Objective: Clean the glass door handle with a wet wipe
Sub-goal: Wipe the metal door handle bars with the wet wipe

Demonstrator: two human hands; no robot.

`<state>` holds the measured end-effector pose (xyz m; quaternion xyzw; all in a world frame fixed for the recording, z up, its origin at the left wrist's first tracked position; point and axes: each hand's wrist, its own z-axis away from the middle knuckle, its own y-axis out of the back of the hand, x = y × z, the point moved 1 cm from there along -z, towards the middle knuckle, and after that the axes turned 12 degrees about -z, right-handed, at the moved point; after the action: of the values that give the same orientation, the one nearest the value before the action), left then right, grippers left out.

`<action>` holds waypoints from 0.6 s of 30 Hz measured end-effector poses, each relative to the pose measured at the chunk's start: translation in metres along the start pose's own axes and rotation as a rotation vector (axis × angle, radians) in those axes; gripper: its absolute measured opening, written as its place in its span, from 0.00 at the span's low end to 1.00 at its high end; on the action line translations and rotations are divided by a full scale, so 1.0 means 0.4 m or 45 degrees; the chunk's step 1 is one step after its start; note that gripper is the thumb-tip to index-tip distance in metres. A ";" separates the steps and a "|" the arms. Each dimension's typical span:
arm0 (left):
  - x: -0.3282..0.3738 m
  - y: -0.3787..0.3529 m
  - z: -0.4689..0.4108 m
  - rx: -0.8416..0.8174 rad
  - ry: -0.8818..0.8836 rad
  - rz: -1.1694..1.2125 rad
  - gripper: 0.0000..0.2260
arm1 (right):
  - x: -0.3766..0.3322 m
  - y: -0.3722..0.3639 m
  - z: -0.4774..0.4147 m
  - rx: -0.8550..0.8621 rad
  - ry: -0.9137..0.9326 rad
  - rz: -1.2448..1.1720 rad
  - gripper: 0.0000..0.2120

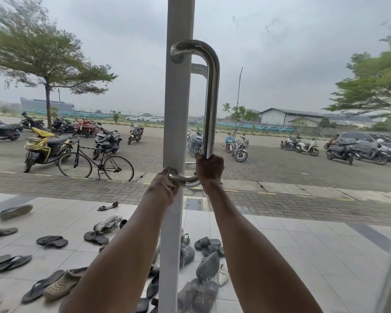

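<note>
Beyond the glass door (pixel 291 64) lie a paved lot of parked motorbikes (pixel 43 145) and scattered sandals (pixel 52 241) on pale tiles. Its chrome handle (pixel 211 105) stands upright on the white frame (pixel 177 109). The right hand (pixel 209 169) is clenched around the bar's lower end; the left hand (pixel 165 187) touches the bottom mount, its grip unclear. No wipe is visible.
</note>
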<state>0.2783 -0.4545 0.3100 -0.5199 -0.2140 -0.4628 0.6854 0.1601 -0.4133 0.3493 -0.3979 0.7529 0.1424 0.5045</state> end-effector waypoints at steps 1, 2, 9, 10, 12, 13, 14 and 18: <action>-0.005 0.006 0.003 -0.019 -0.007 0.023 0.14 | 0.001 0.000 0.002 -0.008 -0.005 0.008 0.16; -0.012 0.011 0.007 -0.048 -0.018 0.023 0.15 | -0.001 0.001 0.004 -0.018 -0.008 0.019 0.16; -0.027 0.054 0.060 -0.206 -0.036 -0.234 0.15 | -0.017 0.007 0.018 -0.050 -0.078 0.000 0.15; -0.015 0.050 0.065 -0.203 -0.047 -0.310 0.14 | -0.018 0.006 0.018 -0.050 -0.091 -0.008 0.14; 0.008 0.033 0.065 -0.134 -0.081 -0.462 0.10 | -0.019 0.007 0.017 -0.060 -0.108 -0.009 0.14; 0.017 0.021 0.063 -0.091 -0.108 -0.532 0.09 | -0.019 0.010 0.016 -0.071 -0.111 -0.007 0.13; 0.026 0.013 0.056 -0.051 -0.132 -0.599 0.09 | -0.019 0.010 0.017 -0.087 -0.116 -0.008 0.13; 0.051 -0.013 0.020 0.111 -0.171 -0.814 0.09 | -0.014 0.014 0.009 -0.117 -0.107 -0.014 0.13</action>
<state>0.2850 -0.4559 0.3315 -0.4258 -0.4308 -0.6097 0.5113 0.1592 -0.4051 0.3515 -0.4184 0.7216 0.1904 0.5177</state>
